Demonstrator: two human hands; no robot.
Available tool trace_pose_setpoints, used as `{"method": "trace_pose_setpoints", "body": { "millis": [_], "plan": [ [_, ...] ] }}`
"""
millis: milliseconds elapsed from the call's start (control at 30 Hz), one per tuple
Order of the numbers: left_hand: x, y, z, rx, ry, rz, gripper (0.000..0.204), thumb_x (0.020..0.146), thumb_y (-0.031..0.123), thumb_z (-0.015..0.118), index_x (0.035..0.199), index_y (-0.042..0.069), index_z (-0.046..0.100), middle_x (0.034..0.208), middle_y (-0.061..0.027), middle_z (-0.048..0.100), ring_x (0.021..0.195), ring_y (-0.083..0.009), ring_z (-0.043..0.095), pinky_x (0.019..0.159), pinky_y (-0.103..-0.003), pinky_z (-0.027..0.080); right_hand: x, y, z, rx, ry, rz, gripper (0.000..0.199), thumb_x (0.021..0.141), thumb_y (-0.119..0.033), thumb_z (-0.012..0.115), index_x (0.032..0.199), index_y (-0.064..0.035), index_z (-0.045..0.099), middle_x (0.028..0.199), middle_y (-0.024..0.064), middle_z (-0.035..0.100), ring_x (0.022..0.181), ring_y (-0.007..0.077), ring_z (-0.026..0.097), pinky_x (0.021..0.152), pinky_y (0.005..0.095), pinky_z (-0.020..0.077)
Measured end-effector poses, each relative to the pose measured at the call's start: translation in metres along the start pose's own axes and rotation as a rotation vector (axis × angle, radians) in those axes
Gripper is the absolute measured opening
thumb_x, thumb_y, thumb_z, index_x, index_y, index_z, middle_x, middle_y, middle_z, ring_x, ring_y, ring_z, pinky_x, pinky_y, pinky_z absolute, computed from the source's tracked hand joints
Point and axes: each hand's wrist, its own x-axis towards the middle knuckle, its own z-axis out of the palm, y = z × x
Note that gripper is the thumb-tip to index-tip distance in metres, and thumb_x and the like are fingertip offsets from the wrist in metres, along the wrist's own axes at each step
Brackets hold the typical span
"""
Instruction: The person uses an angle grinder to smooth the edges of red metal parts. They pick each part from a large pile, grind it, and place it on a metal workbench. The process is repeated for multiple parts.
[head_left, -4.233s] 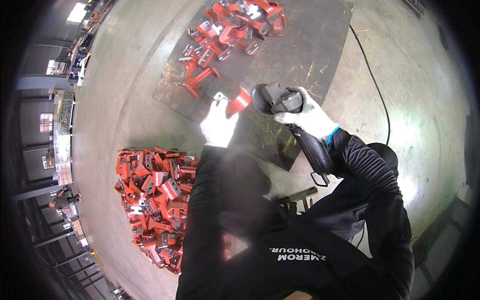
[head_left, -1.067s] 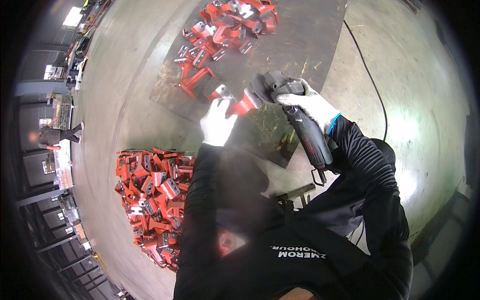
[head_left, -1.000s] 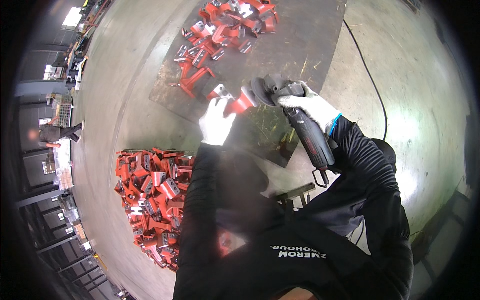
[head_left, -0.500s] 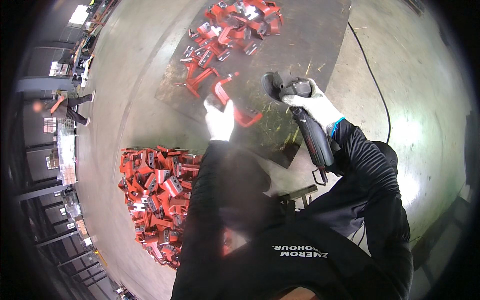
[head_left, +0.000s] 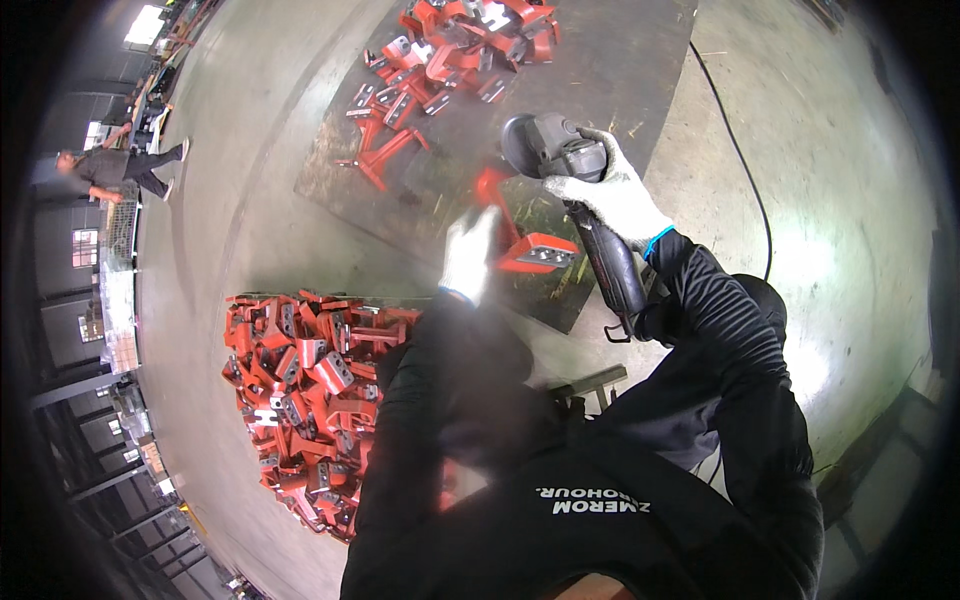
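My gloved left hand (head_left: 468, 255) grips the edge of a red metal bracket (head_left: 540, 253), its fingers partly smeared by motion. The bracket is tilted, with a plate with holes showing at its near end. My right hand (head_left: 622, 195), also in a white glove, is closed round the head of a black angle grinder (head_left: 608, 262). The grinder's disc end (head_left: 520, 146) lies just above the far end of the bracket, and I cannot tell whether they touch. The grinder's body slants down toward my right knee.
A dark sheet (head_left: 610, 90) covers the floor ahead, with a pile of red brackets (head_left: 470, 50) at its far side. To my left lies a larger heap of red brackets (head_left: 310, 400). A black cable (head_left: 740, 160) runs along the floor at right. Far left, a person (head_left: 120, 165) walks.
My left hand has moved right and nearer to me, and the bracket has turned so that its plate with holes shows. The grinder has shifted slightly left and away.
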Motion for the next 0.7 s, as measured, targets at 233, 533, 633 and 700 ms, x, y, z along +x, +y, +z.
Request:
{"method": "trace_pose_setpoints", "body": {
  "millis": [233, 533, 633, 700],
  "plan": [
    [-0.001, -0.004, -0.011, -0.102, -0.049, -0.014, 0.038, 0.102, 0.032, 0.064, 0.116, -0.003, 0.069, 0.094, -0.0038, 0.068, 0.082, -0.0136, 0.061, 0.074, -0.032, 0.051, -0.003, 0.000, 0.002, 0.129, 0.052, 0.150, 0.089, 0.083, -0.018, 0.091, 0.153, -0.0071, 0.037, 0.120, 0.0111, 0.065, 0.087, 0.0154, 0.067, 0.071, 0.0320, 0.0592],
    [0.015, -0.021, -0.025, -0.491, -0.141, -0.045, 0.030, 0.106, 0.027, 0.061, 0.119, 0.000, 0.068, 0.102, -0.0077, 0.071, 0.087, -0.0152, 0.069, 0.075, -0.031, 0.057, -0.011, 0.012, -0.003, -0.210, 0.148, -0.063, 0.089, 0.080, -0.024, 0.091, 0.151, -0.0080, 0.041, 0.125, 0.0147, 0.068, 0.100, 0.0216, 0.071, 0.087, 0.0359, 0.0591],
    [0.029, -0.072, -0.031, -0.401, -0.247, 0.078, 0.029, 0.109, 0.021, 0.057, 0.125, -0.002, 0.065, 0.111, -0.0101, 0.072, 0.092, -0.0175, 0.071, 0.080, -0.032, 0.060, -0.018, 0.006, 0.007, -0.549, 0.222, -0.203, 0.086, 0.076, -0.028, 0.090, 0.149, -0.0124, 0.047, 0.123, 0.0206, 0.072, 0.116, 0.0315, 0.073, 0.096, 0.0400, 0.0575],
    [0.042, -0.102, -0.032, -0.206, -0.319, 0.191, 0.033, 0.107, 0.024, 0.055, 0.132, 0.004, 0.062, 0.124, -0.0105, 0.068, 0.107, -0.0219, 0.067, 0.093, -0.039, 0.055, -0.018, 0.010, 0.007, -0.742, 0.168, -0.240, 0.085, 0.077, -0.030, 0.089, 0.150, -0.0144, 0.048, 0.120, 0.0217, 0.073, 0.111, 0.0399, 0.073, 0.093, 0.0430, 0.0592]
  ]
}}
